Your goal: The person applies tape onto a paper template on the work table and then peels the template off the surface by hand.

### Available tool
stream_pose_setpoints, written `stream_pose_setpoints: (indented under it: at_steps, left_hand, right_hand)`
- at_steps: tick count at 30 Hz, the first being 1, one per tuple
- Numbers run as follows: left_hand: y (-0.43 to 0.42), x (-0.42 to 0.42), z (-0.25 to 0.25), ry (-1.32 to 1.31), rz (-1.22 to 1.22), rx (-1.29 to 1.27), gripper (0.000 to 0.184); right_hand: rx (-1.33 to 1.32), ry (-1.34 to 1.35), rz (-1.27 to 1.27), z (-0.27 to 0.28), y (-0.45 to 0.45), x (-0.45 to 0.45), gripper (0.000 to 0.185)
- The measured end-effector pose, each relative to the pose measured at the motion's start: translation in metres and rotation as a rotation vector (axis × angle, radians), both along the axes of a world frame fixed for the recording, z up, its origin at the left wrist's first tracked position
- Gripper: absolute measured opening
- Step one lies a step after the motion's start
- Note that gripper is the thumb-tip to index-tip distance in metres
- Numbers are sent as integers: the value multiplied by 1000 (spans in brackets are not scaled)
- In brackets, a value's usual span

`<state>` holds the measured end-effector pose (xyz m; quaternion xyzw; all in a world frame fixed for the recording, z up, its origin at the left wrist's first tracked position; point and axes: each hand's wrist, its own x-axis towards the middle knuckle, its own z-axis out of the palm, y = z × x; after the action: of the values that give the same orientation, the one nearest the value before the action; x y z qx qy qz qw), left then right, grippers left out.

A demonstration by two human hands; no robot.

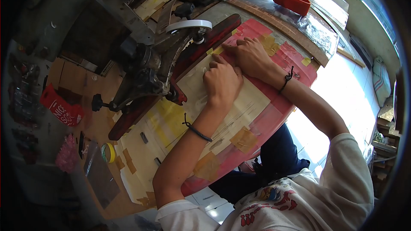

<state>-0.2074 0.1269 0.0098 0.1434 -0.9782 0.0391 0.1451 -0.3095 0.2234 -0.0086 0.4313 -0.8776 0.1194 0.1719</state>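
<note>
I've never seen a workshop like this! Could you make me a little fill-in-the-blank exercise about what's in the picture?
1. The hand nearer the crumpled clear plastic is the person's ____ one.
2. The number of dark bracelets on the person's wrists is ____.
3. The packet with white lettering is ____ in colour.
4. The outer side of the small tape roll is ____ in colour.

Missing words: right; two; red; yellow.
</note>
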Motion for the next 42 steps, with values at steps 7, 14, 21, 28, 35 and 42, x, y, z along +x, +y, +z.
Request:
stream_pose_setpoints:
  at_steps: [7,14,21,28,35,42]
  left_hand:
    - [0,-2,-1,-34,15,3,60]
    - [-10,-2,-1,-46,-17,-60,61]
    - [-5,-1,0,-28,6,-2,60]
    - [-6,-1,3,-54,9,-1,62]
    - [-8,-3,-9,59,-7,-122,60]
    - [-3,0,0,-16,1,-54,53]
  right_hand:
    - [-41,-38,113,7,2,0,45]
    - [-117,-73,13,3,3,-2,42]
    - [-96,-54,72,12,6,3,47]
    - [-21,-127,-33,16,4,6,43]
    - [-30,-101,154,15,4,1,43]
    - [-2,-46,-64,4,3,2,42]
